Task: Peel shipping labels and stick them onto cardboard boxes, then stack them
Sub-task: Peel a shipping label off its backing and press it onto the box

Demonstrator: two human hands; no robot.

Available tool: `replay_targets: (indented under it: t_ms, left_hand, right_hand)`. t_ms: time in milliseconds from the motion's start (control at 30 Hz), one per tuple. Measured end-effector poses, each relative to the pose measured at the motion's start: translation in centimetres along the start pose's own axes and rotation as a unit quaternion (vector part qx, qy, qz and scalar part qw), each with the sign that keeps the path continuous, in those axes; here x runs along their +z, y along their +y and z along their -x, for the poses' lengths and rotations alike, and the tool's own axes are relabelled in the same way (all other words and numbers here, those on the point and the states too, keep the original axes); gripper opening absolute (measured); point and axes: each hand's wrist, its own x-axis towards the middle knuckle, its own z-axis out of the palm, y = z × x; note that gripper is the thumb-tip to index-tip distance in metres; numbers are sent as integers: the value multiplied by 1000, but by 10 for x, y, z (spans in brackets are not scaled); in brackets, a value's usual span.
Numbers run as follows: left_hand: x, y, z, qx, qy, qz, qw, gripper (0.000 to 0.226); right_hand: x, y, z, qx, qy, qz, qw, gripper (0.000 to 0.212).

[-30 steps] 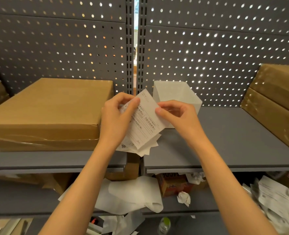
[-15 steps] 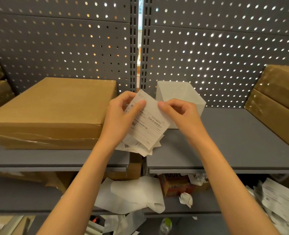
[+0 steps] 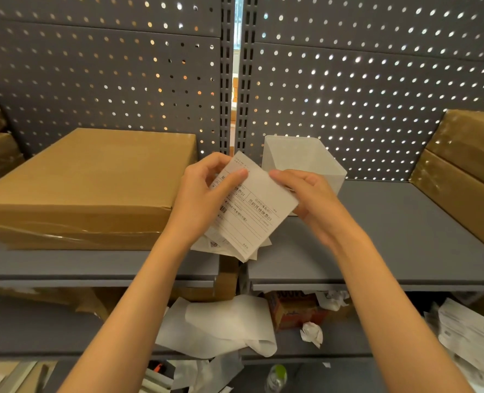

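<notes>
**Label corner being lifted, box waiting at 9 o'clock**

Left hand pinches a sheaf of shipping labels, thumb across the top sheet, likely bracing it. Right hand pinches the top label's upper-right corner, apparently to start the peel. Flat cardboard box sits on the shelf at 9 o'clock, its top unlabelled. White bin at 12 o'clock; contents not visible. Stacked boxes at 3 o'clock.

"01" on the shipping label
</notes>
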Motion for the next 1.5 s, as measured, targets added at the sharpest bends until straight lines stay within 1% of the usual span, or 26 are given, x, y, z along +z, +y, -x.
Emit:
replay_targets:
  t_ms: [233,300,400,467,533,667,767,833,933,1067,1200,1300,1400,1500]
  left_hand:
    - [-2,0,0,0,-7,15,1000,8]
    - [-2,0,0,-1,-11,22,1000,7]
    - [-2,0,0,-3,-13,31,999,6]
    - [-2,0,0,-2,-13,33,999,5]
    - [-1,0,0,-1,-13,35,999,5]
    - [-1,1,-1,2,-11,42,999,7]
    - [-3,1,-1,2,-9,43,999,6]
    - [-3,0,0,0,-10,33,999,6]
    - [-4,-2,0,-5,-14,4,1000,9]
    - [-2,-3,-1,3,-18,-17,1000,11]
    - [0,-4,-1,0,-19,-14,1000,11]
    - [1,-5,-2,-2,-19,-14,1000,10]
    - [2,-4,-2,-8,-33,-23,999,11]
    - [1,-3,-3,-8,-41,-8,999,11]
  right_hand:
    - [-1,-1,0,0,-31,-3,1000,26]
    - [-2,0,0,4,-50,-11,999,25]
    - [-3,0,0,14,-84,-21,996,35]
    - [-2,0,0,13,-101,-42,994,33]
    - [1,0,1,13,-107,-64,992,31]
    - [2,3,-1,15,-111,-75,991,35]
    - [0,4,-2,18,-94,-54,994,28]
    - [-2,3,-4,10,-65,-15,998,25]
    - [-4,1,-6,-24,-21,55,998,23]
    - [-4,-3,-6,-63,-7,95,993,13]
    - [-2,-1,-10,-100,26,126,987,8]
    - [1,1,-13,-129,45,152,979,12]
    - [4,1,-14,-157,38,169,972,16]
    - [5,0,-14,-164,35,162,972,16]
